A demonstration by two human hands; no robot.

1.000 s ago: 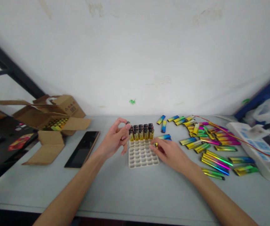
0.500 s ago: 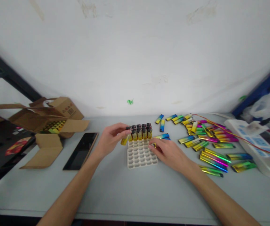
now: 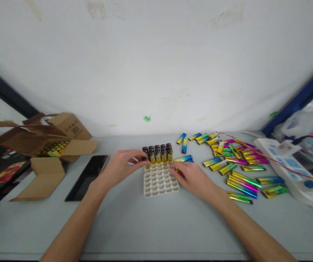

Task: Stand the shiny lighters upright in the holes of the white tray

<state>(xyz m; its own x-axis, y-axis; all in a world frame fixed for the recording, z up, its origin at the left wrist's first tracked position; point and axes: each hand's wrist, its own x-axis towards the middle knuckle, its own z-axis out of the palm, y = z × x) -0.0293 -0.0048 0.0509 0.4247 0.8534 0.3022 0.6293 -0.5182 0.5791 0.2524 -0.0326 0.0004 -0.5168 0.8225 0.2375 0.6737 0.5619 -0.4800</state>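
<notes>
A white tray point(image 3: 161, 184) with rows of holes lies on the grey table. Yellow lighters with black tops point(image 3: 158, 154) stand upright in its back rows. At the tray's left edge, my left hand point(image 3: 123, 165) pinches the black top of a lighter point(image 3: 146, 161) beside the standing ones; its lower end is at the holes. My right hand point(image 3: 190, 178) is closed at the tray's right side, its fingertips on a small yellow and dark piece, mostly hidden, that looks like a lighter's end.
Many shiny coloured lighters point(image 3: 242, 185) lie scattered on the right, beside a white power strip point(image 3: 295, 171) with a red and yellow wire. On the left are a black phone or tablet point(image 3: 87, 178) and an open cardboard box point(image 3: 71, 127) holding lighters.
The lighter in my left hand has gone from tilted outside the tray to upright at its left edge. My right hand keeps its place by the tray. The whole view has shifted slightly.
</notes>
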